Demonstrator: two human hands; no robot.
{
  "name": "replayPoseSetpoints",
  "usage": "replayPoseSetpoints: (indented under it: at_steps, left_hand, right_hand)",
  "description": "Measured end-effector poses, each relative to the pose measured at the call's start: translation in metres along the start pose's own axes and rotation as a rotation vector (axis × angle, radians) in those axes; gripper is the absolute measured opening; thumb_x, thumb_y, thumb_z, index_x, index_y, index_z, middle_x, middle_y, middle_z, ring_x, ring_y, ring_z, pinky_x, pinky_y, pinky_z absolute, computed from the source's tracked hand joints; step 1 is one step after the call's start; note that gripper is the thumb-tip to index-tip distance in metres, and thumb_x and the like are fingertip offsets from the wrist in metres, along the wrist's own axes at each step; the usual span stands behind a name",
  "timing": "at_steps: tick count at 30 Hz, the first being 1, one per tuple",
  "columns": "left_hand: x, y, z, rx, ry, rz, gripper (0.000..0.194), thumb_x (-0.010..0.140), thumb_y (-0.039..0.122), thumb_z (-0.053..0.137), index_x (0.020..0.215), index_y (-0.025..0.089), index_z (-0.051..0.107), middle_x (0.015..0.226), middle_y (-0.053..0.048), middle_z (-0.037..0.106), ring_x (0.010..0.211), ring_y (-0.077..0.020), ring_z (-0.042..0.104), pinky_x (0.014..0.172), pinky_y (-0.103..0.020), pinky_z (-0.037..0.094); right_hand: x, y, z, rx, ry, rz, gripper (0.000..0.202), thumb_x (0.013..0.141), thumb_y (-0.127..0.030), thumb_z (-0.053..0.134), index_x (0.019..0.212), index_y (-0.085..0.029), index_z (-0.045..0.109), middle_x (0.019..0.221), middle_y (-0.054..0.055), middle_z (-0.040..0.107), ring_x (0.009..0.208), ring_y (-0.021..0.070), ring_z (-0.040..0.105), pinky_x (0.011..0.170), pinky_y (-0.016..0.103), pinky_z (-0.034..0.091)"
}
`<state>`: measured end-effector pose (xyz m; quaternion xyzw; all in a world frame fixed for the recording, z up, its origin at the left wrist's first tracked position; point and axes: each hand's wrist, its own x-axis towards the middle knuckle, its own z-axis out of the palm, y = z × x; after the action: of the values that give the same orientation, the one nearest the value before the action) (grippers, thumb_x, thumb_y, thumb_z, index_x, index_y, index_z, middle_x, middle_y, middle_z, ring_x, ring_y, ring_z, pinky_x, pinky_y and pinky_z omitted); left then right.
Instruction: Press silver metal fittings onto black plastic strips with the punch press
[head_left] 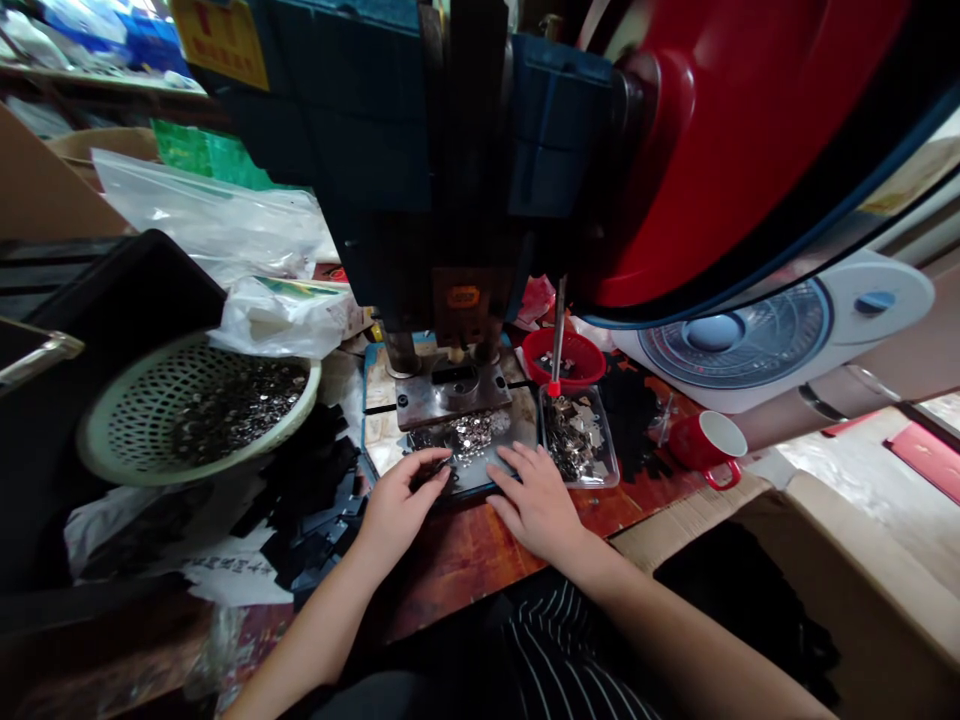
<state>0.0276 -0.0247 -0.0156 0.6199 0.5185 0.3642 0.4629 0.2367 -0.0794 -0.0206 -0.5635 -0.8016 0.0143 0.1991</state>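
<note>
A blue press (360, 130) with a large red wheel (720, 130) stands over a metal die block (454, 392). Small shiny metal pieces (476, 430) lie in front of the block on the press's plate. At the plate's front left, my left hand (405, 495) has thumb and fingers closed round a small dark thing, too small to name. Just right of it my right hand (535, 500) rests with its fingers apart over the plate's front right edge and holds nothing. The two hands do not touch.
Left are a pale green basket (112, 425) of metal pieces and black flat pieces (319, 500). Right are a clear tray (609, 462) of metal parts, a red basket (592, 365), a red mug (690, 440) and a fan (787, 330). An open carton (870, 590) stands front right.
</note>
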Motion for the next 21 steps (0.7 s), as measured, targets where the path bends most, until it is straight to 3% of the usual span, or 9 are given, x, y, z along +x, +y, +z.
replayPoseSetpoints:
  at_steps: [8, 16, 21]
  left_hand:
    - [0.0, 0.001, 0.0, -0.015, 0.01, 0.007, 0.024, 0.075, 0.037, 0.061, 0.09, 0.019, 0.065, 0.086, -0.004, 0.066, 0.081, -0.0188, 0.06, 0.076, -0.031, 0.046]
    - [0.001, 0.001, -0.002, -0.033, -0.028, -0.006, 0.023, 0.075, 0.037, 0.062, 0.09, 0.019, 0.065, 0.085, -0.003, 0.066, 0.081, -0.0181, 0.059, 0.078, -0.03, 0.045]
    - [0.001, -0.002, -0.001, -0.035, -0.014, 0.01, 0.022, 0.074, 0.037, 0.063, 0.087, 0.019, 0.064, 0.086, -0.003, 0.065, 0.081, -0.0176, 0.059, 0.079, -0.03, 0.044]
  right_hand:
    - [-0.003, 0.001, 0.003, -0.017, 0.031, 0.057, 0.04, 0.088, -0.035, 0.048, 0.124, -0.017, 0.053, 0.129, 0.011, 0.052, 0.124, 0.0266, 0.041, 0.107, 0.048, 0.03]
    - [0.001, -0.01, 0.003, -0.029, 0.047, 0.022, 0.03, 0.088, -0.034, 0.05, 0.116, -0.029, 0.058, 0.132, 0.005, 0.05, 0.124, 0.0272, 0.039, 0.105, 0.053, 0.026]
    - [0.0, -0.011, 0.006, -0.029, 0.048, 0.01, 0.031, 0.088, -0.033, 0.049, 0.118, -0.028, 0.056, 0.132, 0.004, 0.05, 0.124, 0.0262, 0.038, 0.106, 0.053, 0.024]
